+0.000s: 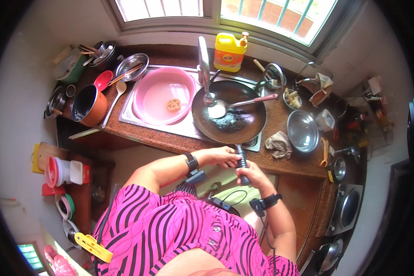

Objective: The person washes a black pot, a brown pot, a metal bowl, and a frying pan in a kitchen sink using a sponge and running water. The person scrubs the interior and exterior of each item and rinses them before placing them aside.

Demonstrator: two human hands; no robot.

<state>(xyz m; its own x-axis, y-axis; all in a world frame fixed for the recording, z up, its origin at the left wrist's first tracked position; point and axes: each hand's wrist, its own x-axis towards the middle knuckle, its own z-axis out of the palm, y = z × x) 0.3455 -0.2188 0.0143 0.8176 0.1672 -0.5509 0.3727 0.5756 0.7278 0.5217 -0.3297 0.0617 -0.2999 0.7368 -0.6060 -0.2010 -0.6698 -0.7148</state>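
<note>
My right hand [251, 173] is closed around the black ribbed handle [242, 164] of a large wok [207, 126]. My left hand [226, 157] is at the upper part of that handle, its fingertips against or very near it; whether they grip is unclear. The wok rests over the right side of the steel sink, its dark inside wet and shiny. A ladle [248, 101] with a reddish grip lies across it, its bowl bright with glare below the faucet [204, 65]. A pink plastic basin [138, 100] stands to the left, with a tan sponge-like piece [174, 104] inside.
An orange pot [98, 107], a white spoon [115, 100] and a metal bowl [141, 59] are on the left counter. A yellow detergent jug [229, 51] stands behind the faucet. Rightward are a crumpled cloth [278, 144], a glass bowl [302, 129] and wooden tongs [324, 151].
</note>
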